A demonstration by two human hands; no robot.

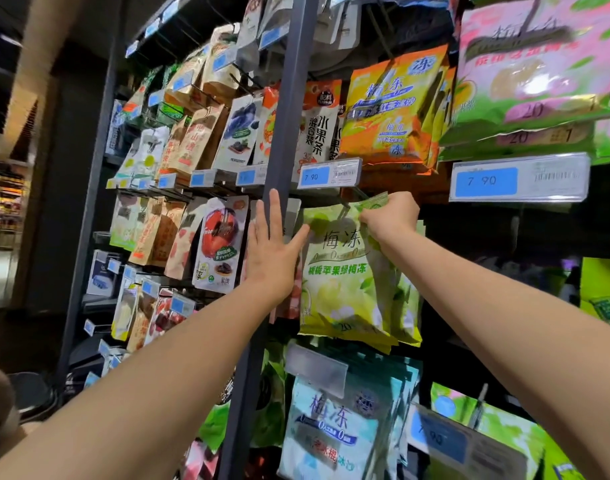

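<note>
R hand [390,216] pinches top edge of green jelly pouch [341,271], which hangs long axis vertical on its peg, just below the orange pouches [390,109]. L hand [274,247], fingers straight and spread, flat beside pouch's left edge, thumb touching it. R hand is nearer the hang hole, so prob. it does the lift-off or seating.

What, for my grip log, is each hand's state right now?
Left hand: open, fingers straight, thumb at the left edge of the green bag.
Right hand: closed, gripping the top of the green bag.
</note>
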